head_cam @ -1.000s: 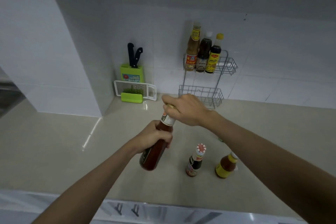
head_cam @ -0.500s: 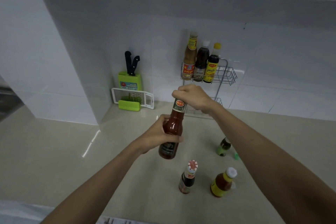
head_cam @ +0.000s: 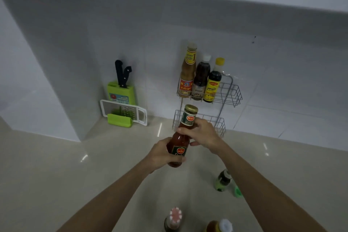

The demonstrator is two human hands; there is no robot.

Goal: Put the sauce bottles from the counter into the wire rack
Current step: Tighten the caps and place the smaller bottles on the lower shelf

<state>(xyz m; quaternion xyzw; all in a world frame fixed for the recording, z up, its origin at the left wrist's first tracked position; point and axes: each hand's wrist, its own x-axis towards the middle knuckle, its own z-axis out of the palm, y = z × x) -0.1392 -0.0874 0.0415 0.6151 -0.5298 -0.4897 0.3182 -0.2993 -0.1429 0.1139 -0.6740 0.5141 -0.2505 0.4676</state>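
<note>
A red sauce bottle [head_cam: 180,142] with a gold cap is held upright in mid-air in front of the wire rack [head_cam: 230,96]. My left hand [head_cam: 161,154] grips its lower body and my right hand [head_cam: 202,133] holds its neck. The rack's upper shelf carries three bottles [head_cam: 199,79]; its lower shelf [head_cam: 216,120] shows no bottles. On the counter stand a green-labelled bottle [head_cam: 223,180], a dark bottle with a red-and-white cap [head_cam: 173,219] and a yellow-labelled bottle with a white cap [head_cam: 220,226].
A green knife block with two black-handled knives [head_cam: 121,88] and a white-and-green grater [head_cam: 123,114] stand in the back corner, left of the rack. A white tiled wall runs behind. The beige counter [head_cam: 56,165] stretches to the left.
The red bottle has been raised, set upright and carried closer to the rack. My right hand slid from the cap down to the neck. The view moved forward.
</note>
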